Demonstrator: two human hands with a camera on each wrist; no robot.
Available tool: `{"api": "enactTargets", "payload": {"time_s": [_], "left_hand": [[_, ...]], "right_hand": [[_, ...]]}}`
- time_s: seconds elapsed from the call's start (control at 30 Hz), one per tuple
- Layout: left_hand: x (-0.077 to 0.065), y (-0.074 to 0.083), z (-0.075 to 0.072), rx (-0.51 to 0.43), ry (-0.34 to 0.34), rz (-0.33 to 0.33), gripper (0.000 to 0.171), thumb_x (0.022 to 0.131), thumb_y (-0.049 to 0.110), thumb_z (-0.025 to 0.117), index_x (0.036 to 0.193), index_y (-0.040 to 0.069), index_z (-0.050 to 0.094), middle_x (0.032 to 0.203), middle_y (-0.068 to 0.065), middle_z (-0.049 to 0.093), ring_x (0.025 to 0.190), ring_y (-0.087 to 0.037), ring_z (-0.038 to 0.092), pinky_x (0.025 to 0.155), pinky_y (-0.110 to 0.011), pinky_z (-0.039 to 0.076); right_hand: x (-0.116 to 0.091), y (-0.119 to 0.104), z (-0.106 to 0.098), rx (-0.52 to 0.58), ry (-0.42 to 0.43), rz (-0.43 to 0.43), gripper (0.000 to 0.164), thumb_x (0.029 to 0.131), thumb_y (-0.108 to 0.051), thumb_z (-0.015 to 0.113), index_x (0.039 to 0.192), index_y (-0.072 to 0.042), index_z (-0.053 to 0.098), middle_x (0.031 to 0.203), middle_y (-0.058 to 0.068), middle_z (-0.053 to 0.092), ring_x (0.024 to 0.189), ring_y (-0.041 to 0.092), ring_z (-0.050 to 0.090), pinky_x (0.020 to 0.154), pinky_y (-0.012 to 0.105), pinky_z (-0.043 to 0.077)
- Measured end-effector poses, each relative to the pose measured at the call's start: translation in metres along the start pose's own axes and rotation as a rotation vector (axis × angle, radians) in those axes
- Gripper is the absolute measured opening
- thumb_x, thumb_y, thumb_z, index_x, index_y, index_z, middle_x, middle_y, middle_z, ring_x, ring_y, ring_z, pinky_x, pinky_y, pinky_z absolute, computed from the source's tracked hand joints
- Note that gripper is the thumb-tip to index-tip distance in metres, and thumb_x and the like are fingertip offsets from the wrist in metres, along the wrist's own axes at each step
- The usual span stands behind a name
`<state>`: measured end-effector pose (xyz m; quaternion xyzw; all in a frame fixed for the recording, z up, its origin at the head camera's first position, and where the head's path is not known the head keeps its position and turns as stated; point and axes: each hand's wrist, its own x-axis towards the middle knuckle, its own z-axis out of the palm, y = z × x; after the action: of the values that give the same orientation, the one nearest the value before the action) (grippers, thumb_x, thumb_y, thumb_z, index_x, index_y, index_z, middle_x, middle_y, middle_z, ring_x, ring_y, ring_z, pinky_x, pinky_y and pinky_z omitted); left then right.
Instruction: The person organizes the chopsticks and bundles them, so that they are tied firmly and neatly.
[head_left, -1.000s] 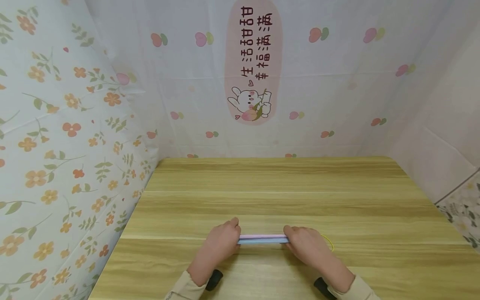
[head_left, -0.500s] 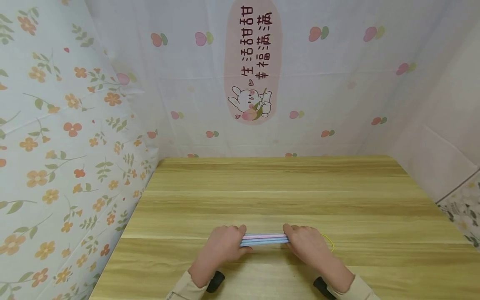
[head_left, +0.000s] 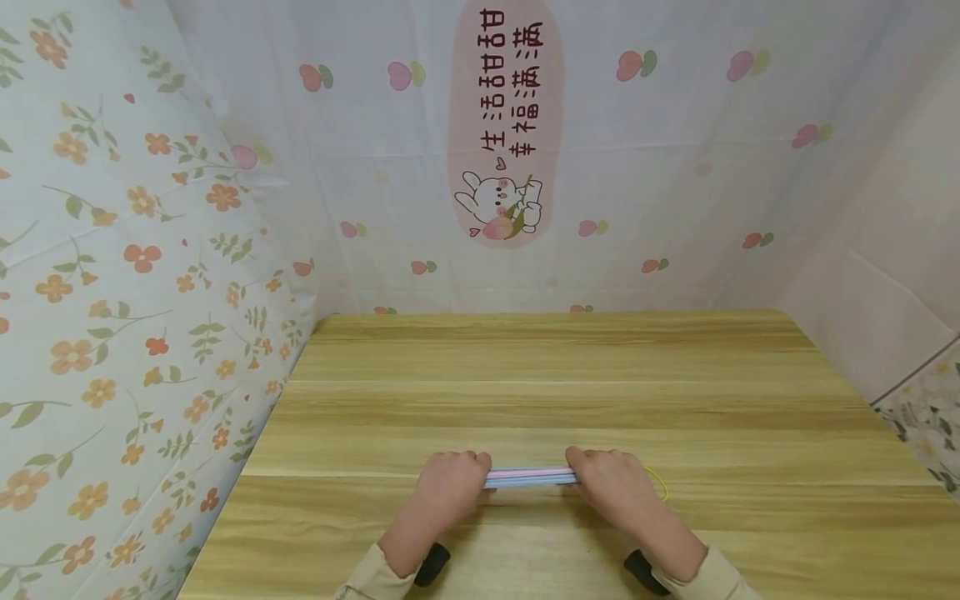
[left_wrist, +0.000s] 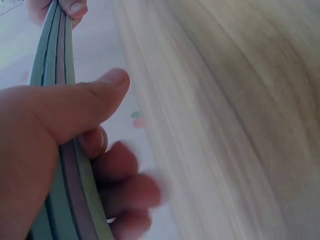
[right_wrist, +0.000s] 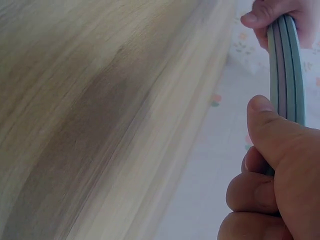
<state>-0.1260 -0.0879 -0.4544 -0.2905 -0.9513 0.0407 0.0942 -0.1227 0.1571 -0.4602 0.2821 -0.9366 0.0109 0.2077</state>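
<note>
A bundle of long flat strips (head_left: 530,477), pale blue with a pink one among them, stretches sideways between my two hands over the table. My left hand (head_left: 452,485) grips its left end; in the left wrist view the thumb (left_wrist: 95,102) lies across the strips and the fingers curl on the other side. At the opposite end my right hand (head_left: 611,483) holds the strips, its thumb (right_wrist: 262,112) along their edges in the right wrist view. A thin yellow loop (head_left: 660,482) sticks out past the right hand. Both palms hide the ends of the bundle.
The wood-grain table (head_left: 540,400) spreads beneath and beyond the hands. A white cloth with fruit prints (head_left: 360,192) hangs behind it, and a flowered cloth (head_left: 150,333) rises along the left side. Black wrist straps (head_left: 432,564) show below the hands.
My left hand has shifted slightly right along the bundle, its fingers loosening and then curling in again. The dark gap among the strips has narrowed. The right hand stays nearly still.
</note>
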Motion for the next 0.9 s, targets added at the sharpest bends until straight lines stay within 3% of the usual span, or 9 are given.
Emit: {"api": "enactTargets", "payload": {"time_s": [0.13, 0.27, 0.5, 0.63, 0.77, 0.9], "left_hand": [[0.0002, -0.0025, 0.0009, 0.002, 0.020, 0.035, 0.033, 0.075, 0.045, 0.078, 0.077, 0.015, 0.064, 0.069, 0.005, 0.057, 0.058, -0.008, 0.057, 0.049, -0.023, 0.043], [-0.0004, -0.0025, -0.0007, -0.038, 0.014, 0.044, 0.035, 0.075, 0.047, 0.076, 0.073, 0.016, 0.059, 0.061, 0.006, 0.053, 0.050, -0.007, 0.050, 0.043, -0.023, 0.039], [-0.0017, -0.0004, -0.0029, -0.110, -0.040, 0.019, 0.048, 0.075, 0.061, 0.069, 0.075, 0.016, 0.050, 0.052, 0.008, 0.041, 0.043, -0.006, 0.035, 0.038, -0.024, 0.030], [-0.0025, -0.0003, -0.0037, -0.164, -0.065, 0.017, 0.052, 0.072, 0.066, 0.068, 0.075, 0.018, 0.050, 0.052, 0.010, 0.037, 0.043, -0.004, 0.033, 0.039, -0.023, 0.029], [-0.0020, -0.0003, -0.0025, -0.150, -0.054, 0.001, 0.047, 0.076, 0.059, 0.070, 0.078, 0.016, 0.050, 0.053, 0.009, 0.041, 0.043, -0.005, 0.037, 0.039, -0.024, 0.031], [-0.0014, -0.0008, -0.0015, -0.098, -0.004, -0.016, 0.032, 0.079, 0.037, 0.075, 0.079, 0.013, 0.054, 0.061, 0.004, 0.051, 0.047, -0.010, 0.046, 0.041, -0.026, 0.036]], "right_hand": [[0.0010, -0.0003, 0.0008, -0.004, -0.005, 0.006, 0.042, 0.072, -0.033, 0.080, 0.067, -0.016, 0.042, 0.052, -0.008, 0.040, 0.043, 0.007, 0.033, 0.036, 0.025, 0.026], [0.0020, 0.0001, -0.0006, -0.021, -0.007, 0.033, 0.048, 0.066, -0.044, 0.081, 0.064, -0.016, 0.043, 0.050, -0.008, 0.040, 0.042, 0.009, 0.036, 0.036, 0.028, 0.029], [0.0029, 0.0009, -0.0023, -0.013, -0.028, 0.061, 0.048, 0.056, -0.040, 0.086, 0.063, -0.016, 0.046, 0.051, -0.006, 0.050, 0.042, 0.012, 0.045, 0.037, 0.031, 0.034], [0.0023, 0.0018, 0.0000, 0.004, 0.024, 0.055, 0.050, 0.051, -0.040, 0.087, 0.062, -0.016, 0.045, 0.050, -0.007, 0.049, 0.041, 0.008, 0.040, 0.035, 0.028, 0.031], [0.0027, 0.0027, 0.0027, -0.012, 0.115, 0.030, 0.051, 0.048, -0.035, 0.089, 0.061, -0.017, 0.042, 0.048, -0.009, 0.044, 0.041, 0.005, 0.033, 0.035, 0.025, 0.025], [0.0037, 0.0022, 0.0041, -0.036, 0.117, 0.036, 0.048, 0.054, -0.024, 0.088, 0.061, -0.017, 0.041, 0.048, -0.009, 0.042, 0.041, 0.005, 0.031, 0.036, 0.024, 0.025]]}}
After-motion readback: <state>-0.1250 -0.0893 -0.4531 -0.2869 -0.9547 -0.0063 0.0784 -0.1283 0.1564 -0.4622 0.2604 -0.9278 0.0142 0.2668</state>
